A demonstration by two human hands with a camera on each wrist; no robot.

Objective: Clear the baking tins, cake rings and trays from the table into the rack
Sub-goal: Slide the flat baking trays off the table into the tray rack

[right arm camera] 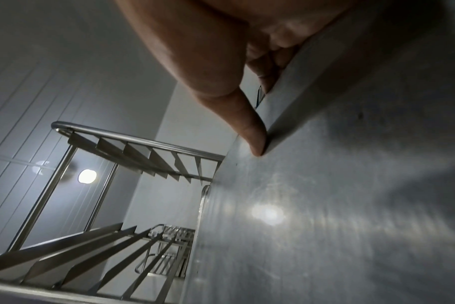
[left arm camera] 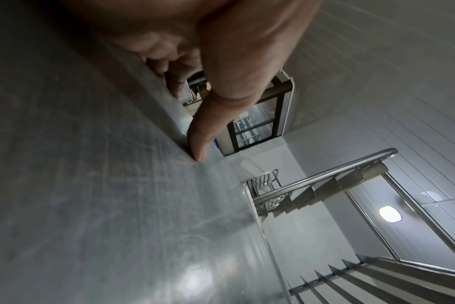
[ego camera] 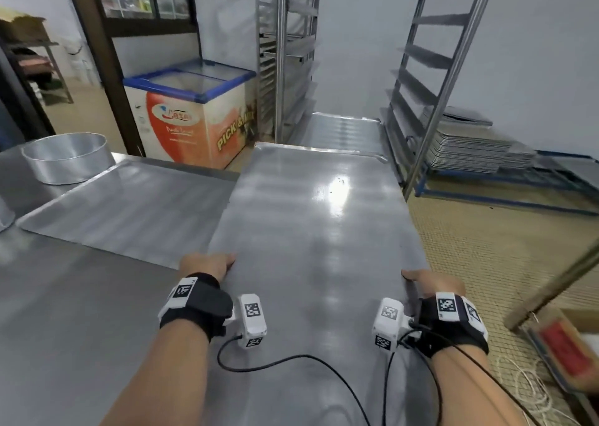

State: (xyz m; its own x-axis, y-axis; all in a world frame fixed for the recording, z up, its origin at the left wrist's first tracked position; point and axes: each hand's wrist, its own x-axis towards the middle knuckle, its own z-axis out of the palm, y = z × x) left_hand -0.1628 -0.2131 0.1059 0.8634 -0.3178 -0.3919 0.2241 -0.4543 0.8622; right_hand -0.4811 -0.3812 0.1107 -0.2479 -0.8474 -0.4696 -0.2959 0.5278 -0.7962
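Hands grip the two long sides of a large steel tray [ego camera: 311, 231], left hand [ego camera: 207, 265] and right hand [ego camera: 432, 284] each clamped on a rim with the thumb on top and fingers curled beneath, as both wrist views show. The tray is held level, its far end pointing toward the open rack [ego camera: 431, 78] ahead, where another tray [ego camera: 343, 129] already sits on a low runner. By this showing the clearing is part done: a second flat tray [ego camera: 129, 211] lies on the table [ego camera: 64, 312] to the left, with a round cake tin [ego camera: 69, 158] behind it and the edge of another tin [ego camera: 5, 211] at the frame's left border, all yet to be moved. A stack of trays [ego camera: 470, 153] rests on a low blue frame by the wall. A chest freezer [ego camera: 194, 117] beyond the table carries the words "PICK & MIX"; its red logo is too blurred to read with confidence.
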